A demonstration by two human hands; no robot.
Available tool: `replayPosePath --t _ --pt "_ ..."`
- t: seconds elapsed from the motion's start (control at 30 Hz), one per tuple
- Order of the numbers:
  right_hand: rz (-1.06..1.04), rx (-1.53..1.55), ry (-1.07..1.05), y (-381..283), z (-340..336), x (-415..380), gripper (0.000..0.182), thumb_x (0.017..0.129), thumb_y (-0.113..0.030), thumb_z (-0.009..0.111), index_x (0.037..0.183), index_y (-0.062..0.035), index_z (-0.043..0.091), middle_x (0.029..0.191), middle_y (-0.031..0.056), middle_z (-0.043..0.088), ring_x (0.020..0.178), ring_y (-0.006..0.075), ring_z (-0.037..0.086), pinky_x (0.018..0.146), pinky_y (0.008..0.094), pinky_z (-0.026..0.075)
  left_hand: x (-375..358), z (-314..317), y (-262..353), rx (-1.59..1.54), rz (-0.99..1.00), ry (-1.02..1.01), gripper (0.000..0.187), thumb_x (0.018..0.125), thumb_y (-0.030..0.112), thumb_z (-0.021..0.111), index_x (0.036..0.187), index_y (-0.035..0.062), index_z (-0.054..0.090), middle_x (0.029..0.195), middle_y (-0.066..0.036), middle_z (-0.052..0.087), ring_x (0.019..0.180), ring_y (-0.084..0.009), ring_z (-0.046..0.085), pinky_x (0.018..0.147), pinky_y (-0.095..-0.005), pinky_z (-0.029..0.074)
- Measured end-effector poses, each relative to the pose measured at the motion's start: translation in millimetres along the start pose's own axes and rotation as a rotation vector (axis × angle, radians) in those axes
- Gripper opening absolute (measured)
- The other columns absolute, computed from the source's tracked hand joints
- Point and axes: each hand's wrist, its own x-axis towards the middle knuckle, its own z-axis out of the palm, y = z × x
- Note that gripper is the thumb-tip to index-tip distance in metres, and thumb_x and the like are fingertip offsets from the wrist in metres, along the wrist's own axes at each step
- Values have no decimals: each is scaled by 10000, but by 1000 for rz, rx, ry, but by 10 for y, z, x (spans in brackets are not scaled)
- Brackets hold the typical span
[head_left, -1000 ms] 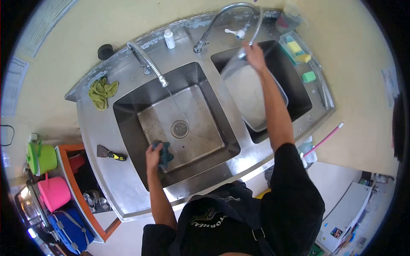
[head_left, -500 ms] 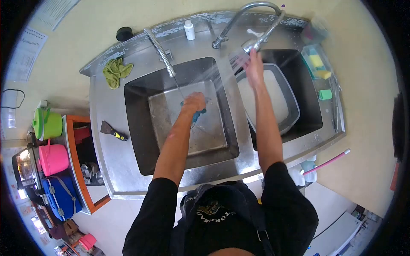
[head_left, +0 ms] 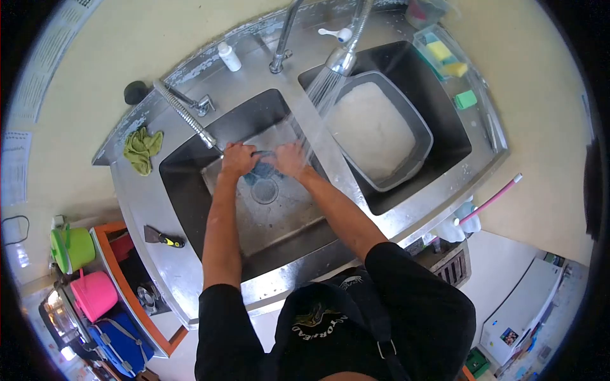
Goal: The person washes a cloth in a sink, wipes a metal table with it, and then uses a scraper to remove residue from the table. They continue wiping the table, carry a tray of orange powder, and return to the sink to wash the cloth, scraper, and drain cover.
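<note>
Both hands are in the left sink basin point(head_left: 279, 235), on a wet blue-grey cloth point(head_left: 258, 170). Closed on the cloth's left end is my left hand point(head_left: 239, 159), just below the left spring faucet point(head_left: 185, 115). My right hand point(head_left: 289, 159) is closed on its right end. The cloth hangs between them above the round drain point(head_left: 264, 190). Water sprays from the right faucet head point(head_left: 341, 61) down toward the divider and my right hand. In the right basin sits a grey tub point(head_left: 424, 136) of whitish liquid.
A green cloth point(head_left: 142, 150) and a scraper point(head_left: 164, 237) lie on the left counter. A white bottle point(head_left: 229, 56) stands behind the basins. At the right are a sponge container point(head_left: 438, 54) and a green sponge point(head_left: 465, 100).
My right hand has left the right faucet head and moved left into the left basin, onto the cloth. The cloth is now held by both hands. The camera view has turned.
</note>
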Motion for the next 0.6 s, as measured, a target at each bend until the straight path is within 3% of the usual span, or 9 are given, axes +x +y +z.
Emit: replayPosePath --t 0.1,0.17,0.2,0.3,0.37,0.4,0.47,0.53,0.6 --pt "38 339 234 219 522 111 325 825 -360 607 836 -43 678 813 173 649 832 336 612 741 409 467 89 248 139 41 -27 47 140 765 162 608 883 116 667 861 -107 671 919 -333 595 804 -437 455" --pt "-76 526 476 417 800 123 357 851 -371 595 840 -22 666 709 181 619 695 325 610 672 409 470 53 381 225 -282 -367 117 204 786 210 568 941 112 658 953 -105 664 1008 -328 564 874 -492 412" --pt "-22 634 382 400 722 69 360 866 -369 582 830 -18 657 688 172 602 679 306 598 666 402 464 58 470 278 -439 -530 156 237 796 234 548 969 110 653 999 -104 660 1052 -325 549 909 -520 391" --pt "91 819 272 192 340 -72 370 905 -350 547 791 -7 629 639 126 567 637 241 558 636 370 448 -43 1193 607 -1061 -1080 983 364 826 289 528 1093 49 594 1116 -111 608 1081 -315 538 951 -509 383" --pt "81 768 402 74 329 -52 371 923 -321 527 754 0 605 627 72 562 616 182 525 602 335 437 -330 1310 846 -2619 -947 620 420 845 294 555 1146 2 547 1170 -117 552 1070 -297 536 949 -416 419" --pt "38 808 428 73 398 -66 383 933 -328 517 736 -8 594 622 56 557 602 162 507 576 319 419 -355 843 1179 -2811 -887 427 386 857 285 560 1126 8 555 1133 -120 561 1043 -289 544 919 -396 440" --pt "-50 884 480 108 578 -156 412 951 -341 495 698 -25 572 613 23 547 572 123 470 525 289 384 -236 492 1364 -2833 -899 281 343 877 270 555 1104 12 561 1052 -123 581 961 -271 566 845 -380 477" --pt "262 1166 403 56 472 -433 433 962 -364 476 664 -57 536 599 -1 509 530 99 430 496 272 342 57 1279 1055 -2521 -1051 384 322 894 255 537 1099 8 556 962 -122 604 851 -251 594 759 -390 508" --pt "396 1411 340 82 387 -778 448 970 -391 459 637 -92 491 583 -19 462 493 78 395 472 252 303 159 2238 639 -2736 -1019 141 270 905 242 526 1039 14 575 857 -99 610 729 -216 589 656 -363 505"
